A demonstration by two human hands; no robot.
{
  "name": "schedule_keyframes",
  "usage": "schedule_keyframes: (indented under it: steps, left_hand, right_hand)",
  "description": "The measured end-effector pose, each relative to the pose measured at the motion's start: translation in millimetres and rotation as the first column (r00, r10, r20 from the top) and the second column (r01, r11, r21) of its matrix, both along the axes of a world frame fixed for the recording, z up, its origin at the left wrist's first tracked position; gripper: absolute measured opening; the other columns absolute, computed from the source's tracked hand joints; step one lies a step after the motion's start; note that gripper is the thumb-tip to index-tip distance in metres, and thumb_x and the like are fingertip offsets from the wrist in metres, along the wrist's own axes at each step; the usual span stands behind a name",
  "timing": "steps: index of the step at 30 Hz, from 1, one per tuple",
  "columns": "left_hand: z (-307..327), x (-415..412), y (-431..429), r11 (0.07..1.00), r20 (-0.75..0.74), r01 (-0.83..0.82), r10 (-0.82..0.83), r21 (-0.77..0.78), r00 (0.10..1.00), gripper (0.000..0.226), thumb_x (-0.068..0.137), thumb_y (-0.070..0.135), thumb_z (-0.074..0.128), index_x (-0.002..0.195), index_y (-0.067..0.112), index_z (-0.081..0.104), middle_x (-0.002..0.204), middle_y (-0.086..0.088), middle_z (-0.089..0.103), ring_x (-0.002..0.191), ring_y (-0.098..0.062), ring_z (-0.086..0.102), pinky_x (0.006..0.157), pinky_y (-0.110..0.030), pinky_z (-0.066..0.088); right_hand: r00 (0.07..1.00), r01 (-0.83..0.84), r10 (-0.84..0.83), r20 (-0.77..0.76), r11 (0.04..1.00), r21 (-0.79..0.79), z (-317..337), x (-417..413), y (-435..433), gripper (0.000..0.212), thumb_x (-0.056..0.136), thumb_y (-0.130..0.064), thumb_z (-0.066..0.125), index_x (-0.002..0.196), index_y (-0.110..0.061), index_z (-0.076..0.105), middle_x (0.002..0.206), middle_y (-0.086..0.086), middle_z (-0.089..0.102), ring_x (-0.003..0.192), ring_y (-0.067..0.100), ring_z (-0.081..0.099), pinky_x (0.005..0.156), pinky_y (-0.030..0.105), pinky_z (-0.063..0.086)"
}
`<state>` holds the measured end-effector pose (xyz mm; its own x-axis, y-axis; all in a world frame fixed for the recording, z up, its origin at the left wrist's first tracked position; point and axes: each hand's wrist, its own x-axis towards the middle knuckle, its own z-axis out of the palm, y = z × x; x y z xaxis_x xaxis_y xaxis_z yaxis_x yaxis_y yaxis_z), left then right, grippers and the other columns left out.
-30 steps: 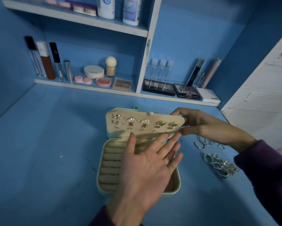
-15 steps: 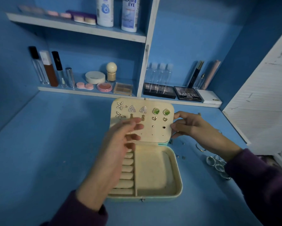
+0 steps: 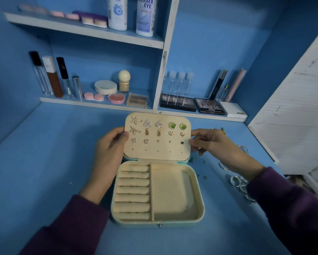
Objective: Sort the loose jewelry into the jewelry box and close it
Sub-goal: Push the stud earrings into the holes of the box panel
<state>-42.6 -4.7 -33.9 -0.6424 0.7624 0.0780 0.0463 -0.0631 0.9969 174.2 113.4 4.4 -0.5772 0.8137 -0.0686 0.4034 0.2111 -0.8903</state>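
Note:
A pale green jewelry box lies open on the blue desk, with cream ring rolls on the left and a bare tray on the right. Its lid panel stands upright and carries several earrings. My left hand grips the panel's left edge, thumb on the front. My right hand pinches the right edge. Loose rings and small bits of jewelry lie on the desk to the right of the box, partly behind my right arm.
Low shelves at the back hold cosmetics: tubes and bottles, compacts, and palettes. A white slatted panel rises at the right. Bare blue desk spreads to the left of the box.
The lid panel has swung from tilted forward to upright. My left hand moved from over the box to the panel's left edge. My right hand stays on the right edge.

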Motion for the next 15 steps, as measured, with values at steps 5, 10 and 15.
schedule_keyframes:
  steps: [5, 10, 15]
  left_hand:
    - [1, -1, -2, 1.000, 0.091, 0.001, -0.003, 0.018, 0.996, 0.022, 0.093, 0.010, 0.056, 0.089, 0.028, 0.068, 0.083, 0.010, 0.068, 0.065, 0.007, 0.060, 0.057, -0.007, 0.043]
    - [0, 0, -1, 1.000, 0.123, 0.003, -0.006, 0.031, 0.992, 0.020, 0.093, 0.009, 0.056, 0.096, 0.025, 0.068, 0.079, 0.012, 0.066, 0.056, 0.010, 0.056, 0.053, -0.004, 0.041]
    - [-2, -2, 0, 1.000, 0.136, 0.009, -0.012, 0.022, 0.991, 0.024, 0.093, 0.011, 0.057, 0.089, 0.033, 0.067, 0.085, 0.012, 0.070, 0.073, 0.000, 0.062, 0.068, -0.019, 0.046]
  right_hand:
    - [1.000, -0.001, 0.001, 0.018, 1.000, 0.013, 11, 9, 7, 0.024, 0.091, 0.000, 0.054, 0.105, -0.012, 0.069, 0.075, 0.006, 0.070, 0.067, 0.011, 0.060, 0.061, 0.020, 0.048]
    - [0.979, 0.022, -0.073, 0.190, 0.967, 0.256, 15, 25, 20, 0.022, 0.089, -0.003, 0.056, 0.095, -0.018, 0.071, 0.075, 0.003, 0.070, 0.066, 0.007, 0.059, 0.059, 0.016, 0.046]
    - [0.939, -0.050, -0.107, 0.328, 0.898, 0.437, 5, 34, 22, 0.018, 0.085, -0.001, 0.063, 0.087, -0.016, 0.073, 0.071, -0.013, 0.065, 0.064, -0.010, 0.056, 0.064, 0.003, 0.039]
